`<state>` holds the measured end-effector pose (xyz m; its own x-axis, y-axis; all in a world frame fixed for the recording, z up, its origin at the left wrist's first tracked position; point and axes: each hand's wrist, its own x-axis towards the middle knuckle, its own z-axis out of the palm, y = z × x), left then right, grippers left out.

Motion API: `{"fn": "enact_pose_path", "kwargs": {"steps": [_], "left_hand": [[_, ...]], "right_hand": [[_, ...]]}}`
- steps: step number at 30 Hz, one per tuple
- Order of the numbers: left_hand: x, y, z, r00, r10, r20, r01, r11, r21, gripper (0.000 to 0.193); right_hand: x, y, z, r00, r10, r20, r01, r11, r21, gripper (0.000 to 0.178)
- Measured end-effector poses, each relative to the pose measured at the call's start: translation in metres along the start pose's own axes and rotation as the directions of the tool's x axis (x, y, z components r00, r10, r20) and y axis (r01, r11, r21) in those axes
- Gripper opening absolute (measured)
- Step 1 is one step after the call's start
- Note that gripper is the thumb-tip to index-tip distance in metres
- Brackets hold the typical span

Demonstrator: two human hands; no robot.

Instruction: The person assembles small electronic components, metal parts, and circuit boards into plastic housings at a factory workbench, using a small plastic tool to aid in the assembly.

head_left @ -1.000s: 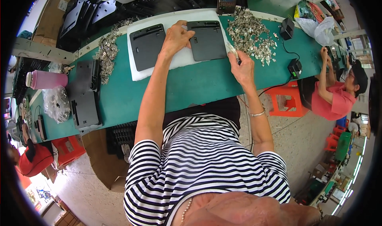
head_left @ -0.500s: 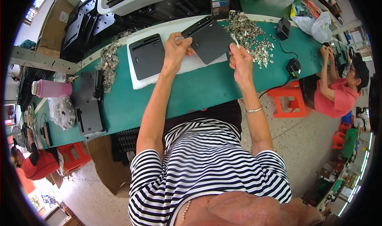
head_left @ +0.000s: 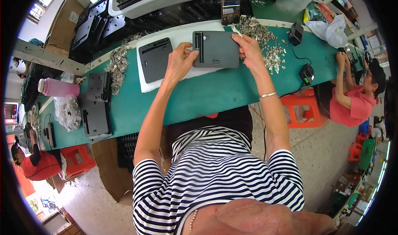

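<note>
A dark grey plastic panel (head_left: pixel 222 53) with a long slot down its left side is held up over the white foam pad (head_left: pixel 146 86). My left hand (head_left: pixel 180 62) pinches its left edge between thumb and fingers. At its upper right corner, my right hand (head_left: pixel 250 52) is closed on the panel's edge. A thin pale piece (head_left: pixel 236 29) sticks up from my right fingers; its kind cannot be made out. A second dark grey panel (head_left: pixel 156 63) lies on the pad, left of my left hand.
Heaps of small metal clips (head_left: pixel 271 55) lie right and left of the pad. A phone (head_left: pixel 230 5) stands behind it. Black adapters (head_left: pixel 307 74) with cords sit at right. A pink bottle (head_left: pixel 60 87) and stacked panels (head_left: pixel 95 119) are at left. Co-workers sit either side.
The held panel has turned counterclockwise from a tilt, so its slot now runs along the left side. Both hands still hold it. The whole view has shifted slightly.
</note>
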<state>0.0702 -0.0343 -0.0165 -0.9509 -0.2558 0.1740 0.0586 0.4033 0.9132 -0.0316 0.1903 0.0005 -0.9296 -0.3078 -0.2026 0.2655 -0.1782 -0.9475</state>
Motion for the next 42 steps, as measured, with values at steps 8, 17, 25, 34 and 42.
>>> {"fn": "enact_pose_path", "kwargs": {"steps": [8, 17, 25, 34, 42], "left_hand": [[0.016, -0.022, 0.009, 0.978, -0.177, 0.111, 0.192, 0.969, -0.153, 0.02], [0.006, -0.003, 0.013, 0.988, -0.152, -0.003, 0.15, 0.98, -0.131, 0.018], [0.007, -0.003, 0.015, 0.981, -0.193, -0.026, 0.192, 0.98, -0.048, 0.032], [0.011, -0.015, 0.026, 0.987, -0.062, -0.148, 0.099, 0.961, 0.257, 0.046], [0.011, -0.019, 0.03, 0.983, -0.09, -0.161, 0.13, 0.958, 0.256, 0.046]], "right_hand": [[0.042, 0.023, -0.007, 0.985, -0.158, -0.076, 0.114, 0.909, -0.4, 0.02], [0.01, 0.015, 0.002, 0.829, -0.559, 0.007, 0.323, 0.469, -0.822, 0.021], [-0.006, 0.02, 0.044, 0.758, -0.55, 0.35, 0.514, 0.174, -0.84, 0.016], [0.014, 0.022, 0.065, 0.753, -0.475, 0.455, 0.483, -0.071, -0.873, 0.023], [0.019, 0.024, 0.07, 0.762, -0.431, 0.482, 0.453, -0.176, -0.874, 0.019]]}}
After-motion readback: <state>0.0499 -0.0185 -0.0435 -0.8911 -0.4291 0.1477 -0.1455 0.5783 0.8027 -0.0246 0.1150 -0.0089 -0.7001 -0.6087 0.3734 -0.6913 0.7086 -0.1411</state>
